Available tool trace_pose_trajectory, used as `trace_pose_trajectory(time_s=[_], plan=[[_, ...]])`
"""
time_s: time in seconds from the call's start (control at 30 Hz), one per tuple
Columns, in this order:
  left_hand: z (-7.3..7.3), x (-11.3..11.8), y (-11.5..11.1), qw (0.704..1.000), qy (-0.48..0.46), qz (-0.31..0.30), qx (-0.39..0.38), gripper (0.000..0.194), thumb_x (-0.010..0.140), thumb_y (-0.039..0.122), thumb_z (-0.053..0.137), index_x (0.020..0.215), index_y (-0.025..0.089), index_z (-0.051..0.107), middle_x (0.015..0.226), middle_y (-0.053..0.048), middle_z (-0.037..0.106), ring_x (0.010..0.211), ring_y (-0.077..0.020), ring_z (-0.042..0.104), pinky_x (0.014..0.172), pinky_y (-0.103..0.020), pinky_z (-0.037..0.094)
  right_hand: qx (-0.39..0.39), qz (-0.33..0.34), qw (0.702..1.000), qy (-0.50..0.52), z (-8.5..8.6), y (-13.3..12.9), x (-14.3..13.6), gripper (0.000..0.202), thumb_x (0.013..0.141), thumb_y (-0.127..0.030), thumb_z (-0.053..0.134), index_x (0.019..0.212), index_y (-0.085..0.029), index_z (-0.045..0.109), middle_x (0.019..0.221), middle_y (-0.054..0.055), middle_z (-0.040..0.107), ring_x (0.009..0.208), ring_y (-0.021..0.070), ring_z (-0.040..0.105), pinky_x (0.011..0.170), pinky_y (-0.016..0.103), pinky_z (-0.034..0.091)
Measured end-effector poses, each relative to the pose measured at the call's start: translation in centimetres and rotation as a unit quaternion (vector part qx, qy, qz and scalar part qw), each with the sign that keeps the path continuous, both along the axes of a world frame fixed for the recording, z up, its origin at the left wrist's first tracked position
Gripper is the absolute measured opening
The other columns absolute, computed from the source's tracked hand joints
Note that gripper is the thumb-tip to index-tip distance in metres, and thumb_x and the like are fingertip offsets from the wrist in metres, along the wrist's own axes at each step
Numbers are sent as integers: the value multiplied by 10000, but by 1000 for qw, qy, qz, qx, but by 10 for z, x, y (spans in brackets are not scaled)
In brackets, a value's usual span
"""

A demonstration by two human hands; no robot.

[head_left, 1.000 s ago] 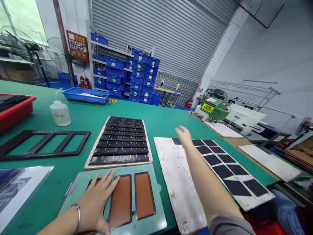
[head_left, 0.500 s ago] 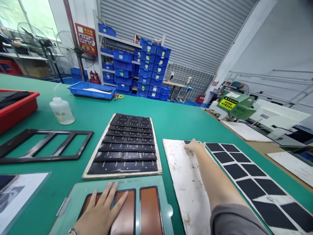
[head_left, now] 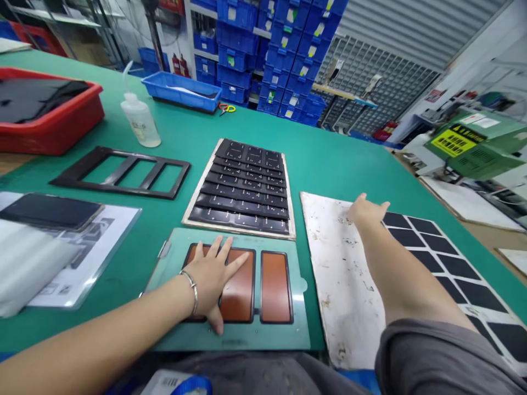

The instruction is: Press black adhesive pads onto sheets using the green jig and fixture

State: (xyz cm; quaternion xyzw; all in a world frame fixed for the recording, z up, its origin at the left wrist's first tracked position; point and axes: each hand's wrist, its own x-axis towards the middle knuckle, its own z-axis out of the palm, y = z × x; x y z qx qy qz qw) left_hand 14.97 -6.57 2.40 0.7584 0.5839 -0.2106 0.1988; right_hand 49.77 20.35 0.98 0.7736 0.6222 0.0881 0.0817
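Observation:
My left hand (head_left: 212,277), with a silver bangle at the wrist, lies with fingers spread on a green fixture plate (head_left: 280,337) that has brown panels (head_left: 275,285) framed in black. My right hand (head_left: 368,211) reaches forward to the far right corner of a stained white board (head_left: 337,285); its thumb and a finger stand apart, and the rest is hard to make out. Right of it lies a white sheet with black rectangles (head_left: 457,266). Beyond the fixture, overlapping black printed panels (head_left: 245,192) rest on a light board (head_left: 189,214).
A black frame (head_left: 111,181), a squeeze bottle (head_left: 140,122) and a red tray (head_left: 53,131) are on the left. A blue tray (head_left: 181,93) and scissors (head_left: 226,108) lie farther back. A phone (head_left: 51,211) rests on a sleeved sheet. A green machine (head_left: 473,137) stands right.
The view has tilted down and shifted. My right hand has moved to the right along the board's far edge, its fingers now raised. My left hand stays spread on the fixture.

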Motion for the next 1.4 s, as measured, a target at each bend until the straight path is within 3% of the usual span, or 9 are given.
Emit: trace_pose_trajectory(time_s=[0.1,0.17,0.3,0.4,0.5,0.63,0.83,1.03,1.4], plan=[[-1,-1,-1,1000,-5,-2,0,1487,204,592,816,1441,287,48,1492,-218,-84,1317,-498,-88,951,-733,67,64,-50,997,15,29,-16,6,433,843,-294,446,1213,-69,459,897,221,638,954,335,576,909,525,224],[-2,1,-1,1000,-11,-1,1,1470,239,648,785,1436,303,4,1496,-212,-78,1321,-494,-84,946,-737,70,87,-56,993,57,50,-30,9,465,813,-289,513,1232,-100,444,851,181,641,938,319,569,888,496,271],[-5,8,-3,1000,3,6,17,1470,244,722,736,1429,312,-30,1503,-210,-44,1310,-518,-87,922,-757,15,154,17,963,219,75,-75,1,580,758,-287,595,1295,-209,390,870,95,636,873,261,558,736,402,396],[-6,13,-3,1000,2,7,28,1465,235,733,729,1432,309,-1,1509,-201,-15,1305,-534,-80,918,-758,-16,146,124,853,486,71,-120,-23,613,691,-314,664,1249,-214,430,797,45,605,671,184,551,605,345,415],[-7,15,-2,1000,-1,9,29,1436,213,739,730,1430,343,78,1517,-169,11,1297,-548,-79,911,-760,-44,52,188,735,649,54,-162,-56,542,641,-291,702,1139,-235,493,697,-19,565,646,149,545,643,324,438],[-8,17,1,999,0,4,34,1373,181,759,715,1401,411,189,1527,-118,45,1286,-572,-47,895,-758,-97,-90,205,665,713,25,-197,-90,477,667,-271,689,1106,-235,506,665,-52,554,627,119,538,649,295,430],[-6,19,3,1000,9,7,17,1370,192,731,741,1397,425,166,1527,-116,59,1287,-572,-37,898,-759,-84,-157,217,669,693,0,-202,-106,325,720,-273,651,1031,-215,576,705,-25,599,655,120,556,662,296,433],[-3,20,2,1000,19,5,14,1401,166,757,716,1401,421,146,1523,-142,48,1289,-571,-22,905,-755,-52,-161,199,670,696,-3,-192,-110,187,694,-284,669,856,-196,637,775,12,640,678,124,580,655,292,454],[-4,19,3,1000,10,7,5,1374,217,710,756,1404,418,130,1529,-103,67,1289,-567,-54,922,-751,-2,-165,200,698,668,-9,-190,-116,178,703,-299,645,854,-207,656,808,28,665,717,153,602,692,326,481]])
